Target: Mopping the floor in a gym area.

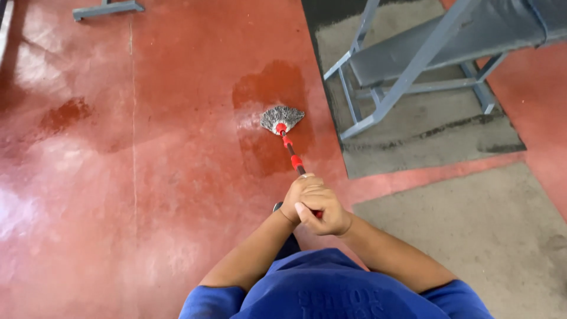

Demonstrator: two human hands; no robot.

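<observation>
Below the camera, near the middle of the view, we see both hands wrapped around the top of a mop handle (293,155); the left hand (300,194) sits higher up the shaft with its fingers curled shut around it, and the right hand (323,214) is clenched on the end of the handle just behind, the two hands touching each other; both forearms run back toward a blue shirt (331,292) at the bottom edge. From the hands the handle, red with a dark section, slants away and slightly left down to the mop head (282,118), a fan of grey strings that lies spread flat on the red floor (147,177). Around and beyond the mop head we see a darker wet patch (271,88), and the floor to the left shines with glare; a smaller dark patch lies well apart at the far left. To the right of the wet patch a dark mat (425,142) lies on the floor, and on it stands a grey metal bench frame (407,65); nearer to us on the right the floor is bare grey concrete (472,236). At the top left edge we see another grey metal foot (109,9).
</observation>
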